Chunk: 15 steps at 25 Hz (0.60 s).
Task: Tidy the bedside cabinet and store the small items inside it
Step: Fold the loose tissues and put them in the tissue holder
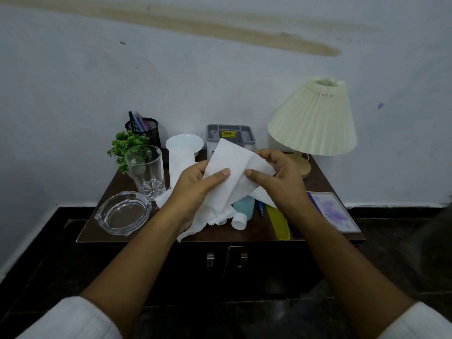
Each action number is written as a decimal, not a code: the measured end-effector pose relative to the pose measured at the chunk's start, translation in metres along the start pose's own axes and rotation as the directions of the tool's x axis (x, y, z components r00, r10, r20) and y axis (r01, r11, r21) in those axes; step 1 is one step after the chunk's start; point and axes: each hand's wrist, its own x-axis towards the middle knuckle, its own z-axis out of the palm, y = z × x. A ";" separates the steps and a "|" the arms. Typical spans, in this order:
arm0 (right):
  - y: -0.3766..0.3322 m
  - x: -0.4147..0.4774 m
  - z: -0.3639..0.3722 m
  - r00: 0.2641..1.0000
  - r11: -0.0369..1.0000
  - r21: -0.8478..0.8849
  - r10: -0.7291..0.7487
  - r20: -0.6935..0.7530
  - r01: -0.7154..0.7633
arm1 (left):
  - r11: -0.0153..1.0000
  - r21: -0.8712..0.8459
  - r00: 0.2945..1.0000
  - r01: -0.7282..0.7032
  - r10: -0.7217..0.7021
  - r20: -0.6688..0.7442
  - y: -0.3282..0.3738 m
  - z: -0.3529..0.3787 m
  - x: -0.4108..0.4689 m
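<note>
Cabinet top point(259, 231) cluttered. My left hand point(193, 192) and right hand point(283, 179) each pinch white tissue point(232, 167), held just right of glass tumbler point(146, 171). Risk: trailing tissue end could sweep tumbler, topple it. Loose sheet at tumbler base possibly separate; unclear.

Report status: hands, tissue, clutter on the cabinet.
Left hand and right hand pinch tissue above cabinet. Doors shut. Bottle, comb, glass, dish loose on top.
</note>
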 end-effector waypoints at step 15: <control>0.007 0.002 0.048 0.984 0.956 0.234 0.176 0.026 -0.177 | 0.955 -0.295 0.998 0.035 -0.048 -0.034 0.002 0.003 0.030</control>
